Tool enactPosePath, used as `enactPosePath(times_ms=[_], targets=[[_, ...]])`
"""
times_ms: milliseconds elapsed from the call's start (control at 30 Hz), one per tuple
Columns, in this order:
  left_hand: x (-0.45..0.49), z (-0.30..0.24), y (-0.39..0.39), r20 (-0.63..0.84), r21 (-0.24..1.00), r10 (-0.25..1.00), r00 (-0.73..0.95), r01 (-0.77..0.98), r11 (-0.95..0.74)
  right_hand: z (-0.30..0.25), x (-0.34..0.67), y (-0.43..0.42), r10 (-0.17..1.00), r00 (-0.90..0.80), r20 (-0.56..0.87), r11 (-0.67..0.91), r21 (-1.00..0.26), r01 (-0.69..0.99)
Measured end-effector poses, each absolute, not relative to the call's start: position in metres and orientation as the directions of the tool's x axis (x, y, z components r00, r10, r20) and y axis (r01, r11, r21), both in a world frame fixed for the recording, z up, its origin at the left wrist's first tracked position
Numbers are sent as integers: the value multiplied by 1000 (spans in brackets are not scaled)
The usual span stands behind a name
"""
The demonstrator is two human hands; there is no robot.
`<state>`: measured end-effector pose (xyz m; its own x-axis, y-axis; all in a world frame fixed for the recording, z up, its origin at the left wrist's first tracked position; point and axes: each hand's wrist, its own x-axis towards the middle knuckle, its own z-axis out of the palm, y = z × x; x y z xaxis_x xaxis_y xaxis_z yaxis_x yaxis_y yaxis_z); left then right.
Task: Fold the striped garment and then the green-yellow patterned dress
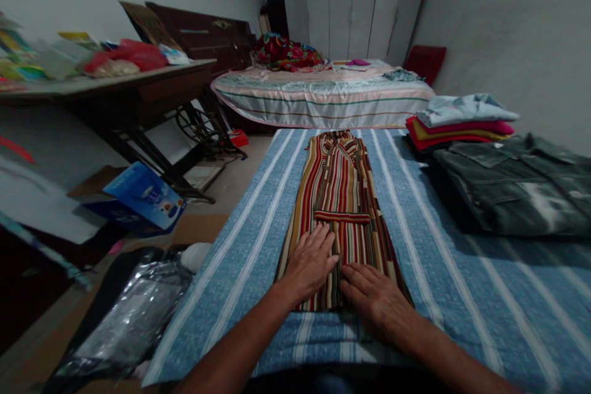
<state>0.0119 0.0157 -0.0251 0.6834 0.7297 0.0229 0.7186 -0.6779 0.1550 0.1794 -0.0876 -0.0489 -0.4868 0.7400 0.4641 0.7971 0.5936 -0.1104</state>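
Note:
A striped garment in red, tan, black and cream lies flat and narrow on a blue striped bedspread. Its collar end points away from me, and a striped band crosses its middle. My left hand rests flat on the lower part, just below that band, fingers stretched forward. Closer to me, my right hand lies on the bottom right of the garment, its fingers extended toward the left hand. Neither hand grips anything.
Folded clothes are stacked at the right, beside a folded dark denim jacket. At the left stand a sewing machine table and a blue box. Plastic-wrapped goods lie by the bed's left edge. Another bed is beyond.

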Motion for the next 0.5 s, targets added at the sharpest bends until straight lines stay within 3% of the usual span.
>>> enactPosePath(times_ms=[300, 500], targets=[[14, -31, 16, 6, 107, 718, 696, 713, -693, -44, 181, -81, 801, -367, 473, 524, -258, 812], [14, -26, 16, -31, 102, 724, 689, 722, -684, -29, 176, -23, 963, -180, 201, 237, -313, 920]])
